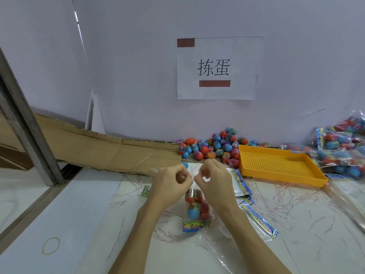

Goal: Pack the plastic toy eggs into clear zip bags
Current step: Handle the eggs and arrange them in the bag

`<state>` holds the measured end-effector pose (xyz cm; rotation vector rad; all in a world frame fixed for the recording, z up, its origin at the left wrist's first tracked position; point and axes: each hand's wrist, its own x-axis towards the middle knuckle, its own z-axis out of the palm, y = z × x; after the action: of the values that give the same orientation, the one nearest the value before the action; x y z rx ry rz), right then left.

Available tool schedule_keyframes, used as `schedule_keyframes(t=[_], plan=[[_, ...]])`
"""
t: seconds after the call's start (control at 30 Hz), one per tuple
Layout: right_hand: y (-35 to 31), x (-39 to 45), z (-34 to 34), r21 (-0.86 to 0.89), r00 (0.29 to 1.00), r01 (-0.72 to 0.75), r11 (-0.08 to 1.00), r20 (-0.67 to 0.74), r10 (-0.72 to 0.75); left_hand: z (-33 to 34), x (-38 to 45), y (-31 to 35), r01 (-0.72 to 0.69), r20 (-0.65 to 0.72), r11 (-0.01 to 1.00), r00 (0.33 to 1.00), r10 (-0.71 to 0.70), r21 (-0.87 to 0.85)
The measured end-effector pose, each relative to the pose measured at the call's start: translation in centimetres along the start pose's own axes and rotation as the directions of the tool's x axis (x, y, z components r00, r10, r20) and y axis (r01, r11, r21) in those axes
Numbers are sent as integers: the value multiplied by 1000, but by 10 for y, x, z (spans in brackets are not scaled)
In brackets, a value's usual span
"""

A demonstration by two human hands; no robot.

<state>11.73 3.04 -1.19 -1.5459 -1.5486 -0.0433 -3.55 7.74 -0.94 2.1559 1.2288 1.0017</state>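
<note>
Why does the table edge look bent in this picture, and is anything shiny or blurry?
Head view: the wide-angle lens bows the cardboard strip and wall base into curves; lighting is soft and even, with faint shadows; the clear bag pinched by the left hand and right hand shows slight glare; the filled bags at the right edge look soft.

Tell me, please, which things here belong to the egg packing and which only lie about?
Job: left hand and right hand pinching the clear bag of eggs; loose egg pile; packed bags; header cards.

Lying about: yellow tray, cardboard, rubber band, wall sign.
</note>
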Motion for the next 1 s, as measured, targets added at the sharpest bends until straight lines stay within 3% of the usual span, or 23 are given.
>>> schedule_keyframes(t=[0.2, 0.33, 0.4, 0.6, 0.7, 0.77, 0.87, 1.0], plan=[[23, 9, -12, 54, 979, -177, 983, -96, 181, -2, 6, -1, 136, -100, 972, 983, -157, -193], [38, 15, -21, 81, 944, -296, 952, -126, 304, -11, 9, -8, 268, -160, 787, 894, -418, -556], [44, 16, -24, 63, 937, -322, 945, -123, 327, -13, 9, -11, 281, -157, 708, 860, -485, -648], [44, 16, -20, -21, 934, -352, 936, -71, 350, -13, 10, -8, 170, -285, 774, 865, -414, -610], [53, 16, -28, -40, 931, -359, 933, -94, 354, -20, 11, -15, 154, -343, 695, 782, -520, -702], [59, 15, -32, -46, 941, -338, 940, -20, 338, -23, 12, -19, 150, -338, 659, 763, -551, -737], [61, 16, -34, -96, 932, -346, 933, 76, 354, -18, 12, -18, 187, -276, 647, 792, -544, -739], [62, 15, -34, -165, 927, -345, 924, 97, 364, -14, 11, -14, 195, -253, 673, 824, -507, -713]])
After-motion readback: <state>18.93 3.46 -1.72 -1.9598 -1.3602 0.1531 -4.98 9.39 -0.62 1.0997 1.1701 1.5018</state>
